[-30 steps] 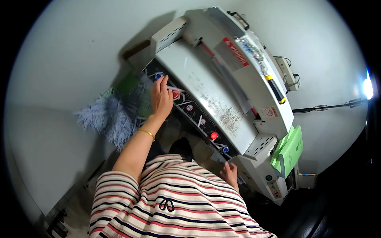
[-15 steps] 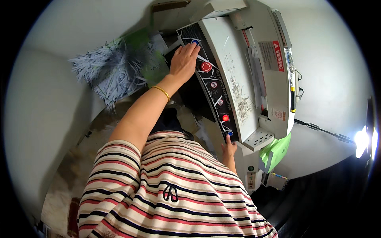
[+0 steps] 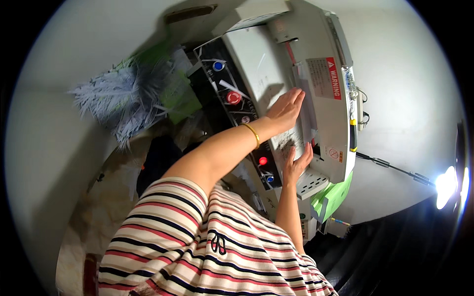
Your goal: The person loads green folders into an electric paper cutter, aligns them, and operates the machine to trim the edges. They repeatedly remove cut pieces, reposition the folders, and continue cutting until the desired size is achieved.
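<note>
An electric paper cutter (image 3: 251, 52) stands in front of me, with a pale, scuffed table and a black control panel. My left hand (image 3: 286, 111), a gold bangle at its wrist, reaches over the table with its fingers stretched out and holds nothing. Its fingertips are close to the edge of a white paper stack (image 3: 307, 106) under the cutter's head; whether they touch it, I cannot tell. My right hand (image 3: 298, 165) is open near the table's right end, thumb apart from the fingers. On the panel are two blue buttons (image 3: 218, 65), a red stop knob (image 3: 233, 97) and a lit red lamp (image 3: 263, 161).
A heap of shredded paper strips (image 3: 111, 96) spills over a green bag (image 3: 180, 102) at the left. Loose strips lie on the panel. A green packet (image 3: 332, 198) hangs beside the cutter's right end. Beyond it are a yellow-black knife (image 3: 353, 135) and a bright lamp (image 3: 447, 187).
Both hands have left the blue buttons on the panel and moved onto the cutter's table, toward the paper stack. The view has shifted, so the cutter sits further left.
</note>
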Demonstrator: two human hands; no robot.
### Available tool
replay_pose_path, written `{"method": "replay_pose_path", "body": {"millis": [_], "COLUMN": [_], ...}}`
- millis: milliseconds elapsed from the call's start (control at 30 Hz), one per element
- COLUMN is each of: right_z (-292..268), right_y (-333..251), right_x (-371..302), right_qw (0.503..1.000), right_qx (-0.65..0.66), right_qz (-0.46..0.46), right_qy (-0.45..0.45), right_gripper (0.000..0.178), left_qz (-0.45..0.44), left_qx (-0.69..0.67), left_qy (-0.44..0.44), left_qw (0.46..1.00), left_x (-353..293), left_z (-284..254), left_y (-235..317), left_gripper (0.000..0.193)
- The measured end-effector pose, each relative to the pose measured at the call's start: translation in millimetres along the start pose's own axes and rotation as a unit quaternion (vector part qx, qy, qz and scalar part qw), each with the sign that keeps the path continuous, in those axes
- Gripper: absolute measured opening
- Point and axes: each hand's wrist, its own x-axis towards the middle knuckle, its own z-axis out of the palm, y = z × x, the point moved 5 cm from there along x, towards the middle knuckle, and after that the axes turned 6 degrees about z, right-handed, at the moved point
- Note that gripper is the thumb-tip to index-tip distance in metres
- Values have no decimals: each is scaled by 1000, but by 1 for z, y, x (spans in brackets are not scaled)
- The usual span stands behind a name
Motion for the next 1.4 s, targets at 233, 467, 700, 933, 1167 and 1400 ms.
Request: {"method": "replay_pose_path", "body": {"millis": [233,467,700,933,1167,1400], "right_z": [41,40,17,-42,19,44], "right_y": [54,77,71,12,80,110], "right_x": [44,53,42,-67,-229,-200], "right_qw": [999,986,987,969,855,835], "right_qx": [22,97,116,242,210,182], "right_qz": [43,132,105,51,473,514], "right_qy": [-25,1,29,21,25,70], "right_gripper": [58,58,55,32,73,97], "left_qz": [-29,-13,-5,88,-23,-85], "left_qx": [101,198,203,220,236,230], "left_qy": [19,-19,-38,-85,-2,-121], "left_qw": [994,980,978,968,971,962], "left_x": [30,34,36,35,-63,-99], "left_z": [59,78,89,32,-108,-129], "left_y": [-14,-17,-14,-13,-35,-72], "left_gripper": [53,45,48,53,56,54]}}
